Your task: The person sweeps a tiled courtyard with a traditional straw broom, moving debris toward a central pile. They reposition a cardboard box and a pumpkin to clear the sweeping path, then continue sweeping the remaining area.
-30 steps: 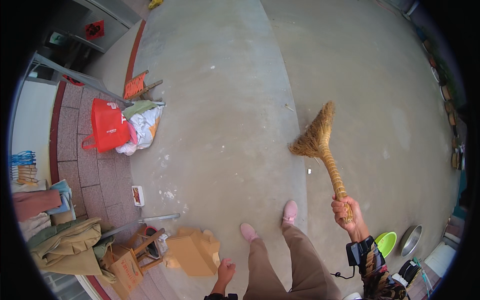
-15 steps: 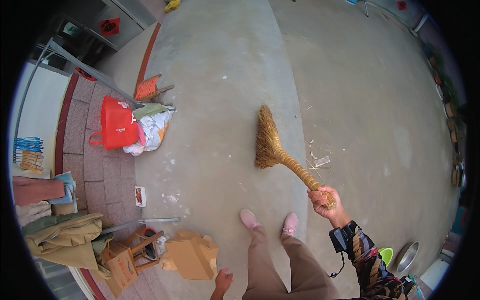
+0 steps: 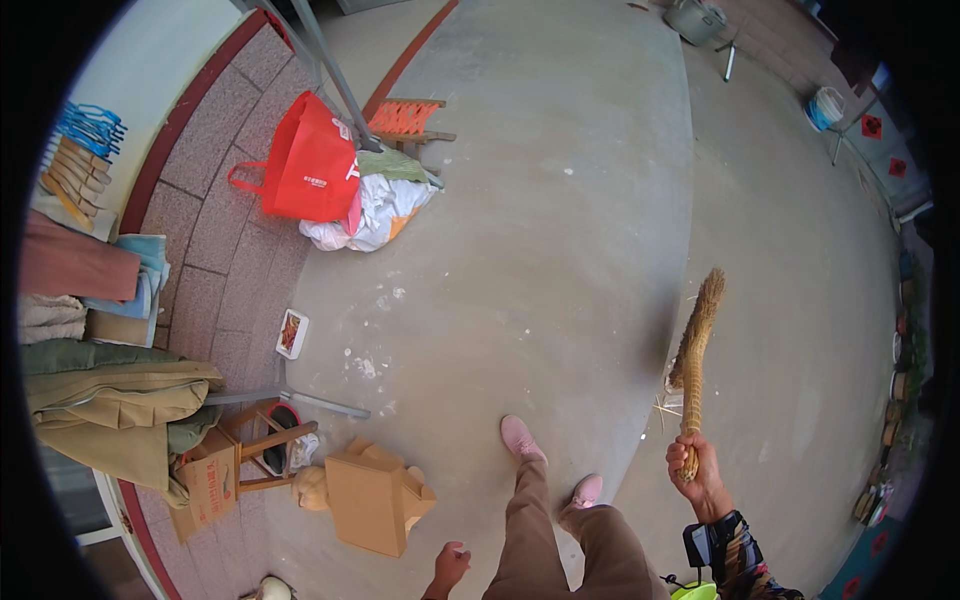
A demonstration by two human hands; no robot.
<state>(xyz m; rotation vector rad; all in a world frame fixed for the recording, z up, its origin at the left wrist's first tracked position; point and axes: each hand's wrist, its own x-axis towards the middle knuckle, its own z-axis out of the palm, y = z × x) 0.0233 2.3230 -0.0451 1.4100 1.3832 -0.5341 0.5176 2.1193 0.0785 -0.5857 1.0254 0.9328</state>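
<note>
My right hand (image 3: 697,472) is wrapped round the handle end of a straw hand broom (image 3: 696,350), its shaft bound in bands. The broom points away from me over the right part of the concrete floor, seen edge-on, its bristle head farthest from my grip. Beside the broom lie thin sticks and small scraps (image 3: 666,404), partly hidden behind it. My left hand (image 3: 452,565) hangs empty at the lower edge, left of my legs, with its fingers loosely bent and a little apart. The nearest thing to it is a brown cardboard box (image 3: 368,500).
A red bag (image 3: 312,165) and a white plastic sack (image 3: 375,212) stand at the left beside a low folding stool (image 3: 408,118). Closer lie a small white tray (image 3: 292,334), a metal stand leg (image 3: 325,404) and a wooden chair (image 3: 262,445). Clothes (image 3: 110,395) hang at far left.
The broom has swung right and turned edge-on, from the pale floor strip to beside the scraps. The view has turned and my feet have shifted. My left hand stays low and empty.
</note>
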